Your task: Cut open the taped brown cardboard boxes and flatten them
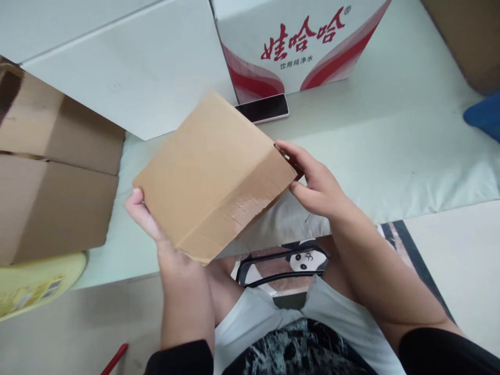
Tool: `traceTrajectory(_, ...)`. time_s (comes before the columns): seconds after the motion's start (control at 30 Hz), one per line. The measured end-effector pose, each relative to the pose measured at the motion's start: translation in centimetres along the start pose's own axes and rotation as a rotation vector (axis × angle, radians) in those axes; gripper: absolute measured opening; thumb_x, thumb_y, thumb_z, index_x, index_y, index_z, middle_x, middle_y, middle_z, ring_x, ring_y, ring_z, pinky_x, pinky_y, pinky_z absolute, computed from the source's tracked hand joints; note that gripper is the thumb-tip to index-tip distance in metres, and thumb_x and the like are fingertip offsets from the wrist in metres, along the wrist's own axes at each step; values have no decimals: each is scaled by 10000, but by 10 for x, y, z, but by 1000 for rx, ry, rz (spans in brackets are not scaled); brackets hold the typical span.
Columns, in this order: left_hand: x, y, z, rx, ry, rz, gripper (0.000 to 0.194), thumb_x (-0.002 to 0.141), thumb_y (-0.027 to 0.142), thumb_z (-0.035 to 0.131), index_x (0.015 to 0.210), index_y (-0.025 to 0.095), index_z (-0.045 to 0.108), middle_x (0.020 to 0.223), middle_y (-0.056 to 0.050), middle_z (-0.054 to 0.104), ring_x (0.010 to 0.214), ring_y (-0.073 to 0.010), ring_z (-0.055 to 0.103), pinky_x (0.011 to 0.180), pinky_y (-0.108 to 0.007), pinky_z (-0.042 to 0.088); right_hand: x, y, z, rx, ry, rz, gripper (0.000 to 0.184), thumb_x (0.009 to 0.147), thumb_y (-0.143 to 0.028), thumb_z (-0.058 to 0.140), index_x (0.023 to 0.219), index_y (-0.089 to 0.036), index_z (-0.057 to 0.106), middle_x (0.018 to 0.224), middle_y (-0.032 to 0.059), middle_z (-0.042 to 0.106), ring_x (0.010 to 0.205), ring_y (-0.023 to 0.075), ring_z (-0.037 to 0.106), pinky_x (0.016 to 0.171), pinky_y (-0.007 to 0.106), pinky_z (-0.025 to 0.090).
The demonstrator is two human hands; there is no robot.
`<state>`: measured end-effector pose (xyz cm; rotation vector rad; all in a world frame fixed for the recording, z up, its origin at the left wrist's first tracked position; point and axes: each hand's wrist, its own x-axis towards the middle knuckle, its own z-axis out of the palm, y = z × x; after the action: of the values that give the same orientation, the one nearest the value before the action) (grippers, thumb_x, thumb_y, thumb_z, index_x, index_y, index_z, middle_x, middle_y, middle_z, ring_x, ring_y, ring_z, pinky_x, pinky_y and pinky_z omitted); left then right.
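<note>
A small brown cardboard box is held tilted in the air above the edge of a pale cloth-covered surface. My left hand grips its lower left corner from beneath, thumb along the edge, the other fingers hidden behind the card. My right hand pinches the box's right corner, fingers curled round it. A torn strip of tape shows on the box's front side.
A white carton with red lettering stands at the back, a dark phone lying before it. Large brown boxes sit at the left, above a yellow object. A white board lies behind. Something blue is at the right edge.
</note>
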<state>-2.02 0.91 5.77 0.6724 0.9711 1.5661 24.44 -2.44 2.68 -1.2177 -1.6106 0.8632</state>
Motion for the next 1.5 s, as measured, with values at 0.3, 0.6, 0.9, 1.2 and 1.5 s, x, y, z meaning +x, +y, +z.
traceTrajectory(0.3, 1, -5, 0, 48, 54, -55, 297, 783, 529, 675, 926, 273, 720, 1044, -24, 732, 926, -226, 696, 693, -317, 614, 4, 8, 7, -291, 253, 21, 655, 763, -384, 754, 1376, -250, 564, 1392, 127, 684, 1244, 334, 659, 1041, 539, 556)
traceTrajectory(0.6, 6, -1, -7, 16, 50, -18, 215, 828, 453, 632, 836, 244, 683, 913, 16, 752, 827, -186, 716, 657, -290, 599, 1, 9, 5, -133, 572, -67, 149, 968, -314, 571, 1096, -260, 624, 1015, 40, 726, 935, 209, 722, 804, 377, 577)
traceTrajectory(0.9, 2, 1, 9, -91, 68, 133, 284, 893, 358, 447, 637, 240, 474, 727, 27, 566, 731, -156, 624, 653, -269, 554, -2, -6, 16, -343, 420, -386, 120, 915, -309, 657, 1027, -267, 670, 1138, 70, 736, 1169, 284, 677, 1029, 484, 520)
traceTrajectory(1.2, 1, -13, 6, -28, 25, 99, 343, 862, 522, 558, 964, 227, 700, 1090, -47, 713, 1096, -250, 658, 903, -320, 549, -4, -13, 36, -407, -107, -132, 516, 806, -470, 777, 1275, -275, 684, 1306, 104, 750, 1524, 421, 413, 1265, 689, 116)
traceTrajectory(1.5, 4, -11, 7, -29, 85, 145, 297, 802, 510, 579, 923, 256, 674, 975, -43, 715, 1077, -271, 674, 825, -333, 567, -3, -24, 37, -251, -148, -100, 61, 859, -265, 667, 886, -229, 709, 897, 39, 757, 1044, 273, 679, 1103, 543, 310)
